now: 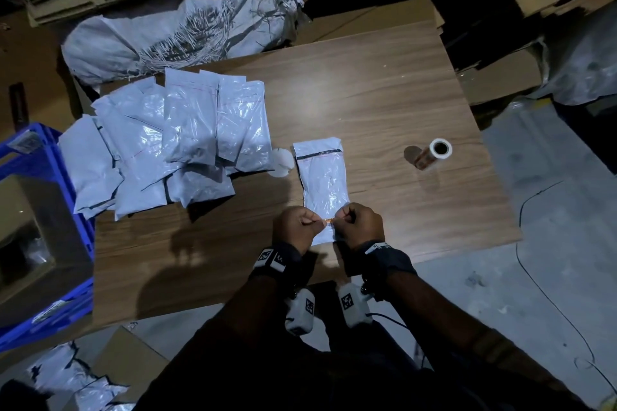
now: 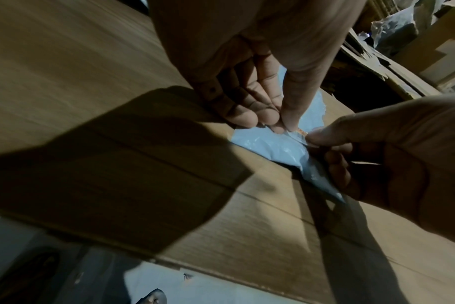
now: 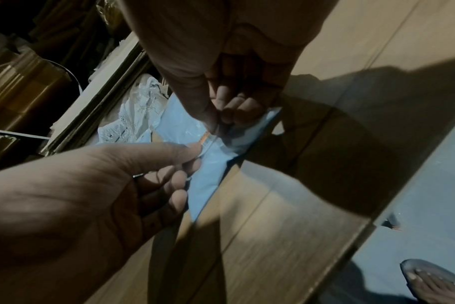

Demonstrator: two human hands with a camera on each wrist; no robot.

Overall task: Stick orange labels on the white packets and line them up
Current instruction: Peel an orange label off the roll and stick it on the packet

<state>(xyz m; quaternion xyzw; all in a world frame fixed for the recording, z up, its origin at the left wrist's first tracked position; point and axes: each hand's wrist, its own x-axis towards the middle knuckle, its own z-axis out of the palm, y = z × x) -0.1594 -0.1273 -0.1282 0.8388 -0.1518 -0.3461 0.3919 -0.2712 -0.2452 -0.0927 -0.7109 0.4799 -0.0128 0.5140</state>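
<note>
One white packet (image 1: pixel 322 177) lies lengthwise on the wooden table (image 1: pixel 384 93), in front of me. Over its near end, both hands pinch a small orange label (image 1: pixel 329 222) between thumb and forefinger. My left hand (image 1: pixel 317 223) holds the label's left end and my right hand (image 1: pixel 341 218) its right end. In the left wrist view the label (image 2: pixel 300 131) hangs just above the packet (image 2: pixel 270 146). The right wrist view shows the label (image 3: pixel 205 138) stretched between the two thumbs over the packet (image 3: pixel 208 181). A loose pile of white packets (image 1: pixel 167 143) covers the table's left side.
A label roll (image 1: pixel 434 153) lies on its side at the right of the table. A round white piece (image 1: pixel 280 162) sits beside the pile. A blue crate (image 1: pixel 43 227) stands at the left, a white sack (image 1: pixel 183 30) and flattened cardboard behind the table.
</note>
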